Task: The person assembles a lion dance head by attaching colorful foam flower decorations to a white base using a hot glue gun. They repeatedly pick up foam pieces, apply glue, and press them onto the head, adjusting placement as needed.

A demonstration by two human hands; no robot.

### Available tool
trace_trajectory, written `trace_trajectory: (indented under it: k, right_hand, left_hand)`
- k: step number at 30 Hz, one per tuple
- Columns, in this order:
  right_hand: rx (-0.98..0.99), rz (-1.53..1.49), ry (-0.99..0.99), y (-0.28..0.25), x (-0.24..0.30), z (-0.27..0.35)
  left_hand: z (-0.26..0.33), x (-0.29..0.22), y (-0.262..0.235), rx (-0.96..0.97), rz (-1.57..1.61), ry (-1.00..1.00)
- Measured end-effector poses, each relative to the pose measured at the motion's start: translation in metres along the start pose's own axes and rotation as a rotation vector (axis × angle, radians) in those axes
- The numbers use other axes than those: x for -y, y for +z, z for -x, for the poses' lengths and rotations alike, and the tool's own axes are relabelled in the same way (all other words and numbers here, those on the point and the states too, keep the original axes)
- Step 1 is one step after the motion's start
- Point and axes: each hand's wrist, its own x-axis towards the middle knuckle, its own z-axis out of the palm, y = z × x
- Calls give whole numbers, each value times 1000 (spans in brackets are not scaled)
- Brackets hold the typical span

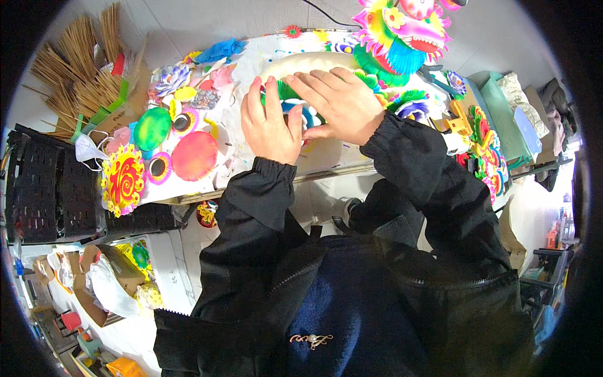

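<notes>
Both hands are over the middle of the white work table, around a green, blue and white petalled decoration point(290, 92). On its left side, my left hand point(270, 125) has its fingers stretched out and its thumb apart. My right hand point(342, 103) arches over the right side, fingers extended and thumb pointing toward the left hand. The hands cover most of the decoration, so how firmly they touch it is hidden. Behind the fingers lies a long cream-coloured rounded form point(295, 63). Coloured flower pieces, one a purple and white flower point(413, 110), sit right of my right hand.
A bright dragon-like head point(402, 38) rises at the back right. Left are a red disc point(195, 156), a green disc point(152, 129) and a yellow-rimmed red ornament point(123, 181). Bundled thin sticks point(81, 69) stand beyond black crates point(50, 182). Pliers point(440, 81) lie right.
</notes>
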Motion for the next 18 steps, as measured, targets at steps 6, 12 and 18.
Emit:
trace_trajectory:
  k: [6, 12, 18]
  right_hand:
    - [-18, -15, -12, 0, -3, -2]
    - [-198, -91, 17, -22, -13, 20]
    - [-392, -82, 290, -33, -23, 81]
  left_hand:
    - [-1, 0, 4, 35, -11, 10]
    - [-2, -2, -6, 56, 71, -11]
    - [1, 5, -24, -90, 146, 25]
